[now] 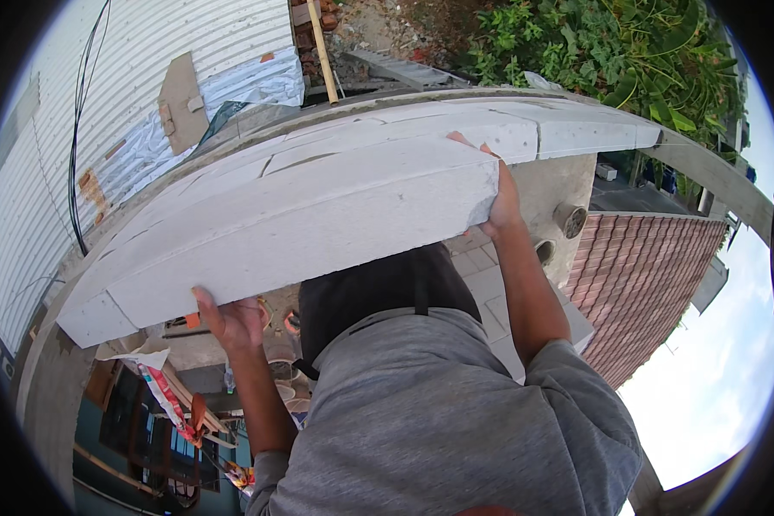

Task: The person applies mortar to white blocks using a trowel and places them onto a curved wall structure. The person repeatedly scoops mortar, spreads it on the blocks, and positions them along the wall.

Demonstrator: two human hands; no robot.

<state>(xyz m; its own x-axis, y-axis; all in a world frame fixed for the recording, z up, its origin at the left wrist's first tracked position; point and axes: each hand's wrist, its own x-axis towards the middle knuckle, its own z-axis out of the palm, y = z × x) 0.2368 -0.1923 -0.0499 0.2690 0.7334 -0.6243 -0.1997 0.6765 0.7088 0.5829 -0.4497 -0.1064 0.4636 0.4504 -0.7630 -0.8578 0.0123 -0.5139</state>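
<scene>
A long, pale grey-white lightweight concrete block spans the space in front of my body, at the near edge of a block wall. My right hand grips its right end, fingertips showing at the upper edge beside a chipped, rough corner. At the block's lower left edge is my left hand. Its thumb presses the near face while the other fingers are partly hidden beneath. More white blocks form the wall's top course to the right. Another block end shows at the far left.
Beyond the wall lie a corrugated metal roof, a bamboo pole and green plants. A red tiled roof slopes away at right. Low on the left are stacked buckets and a colourful sack.
</scene>
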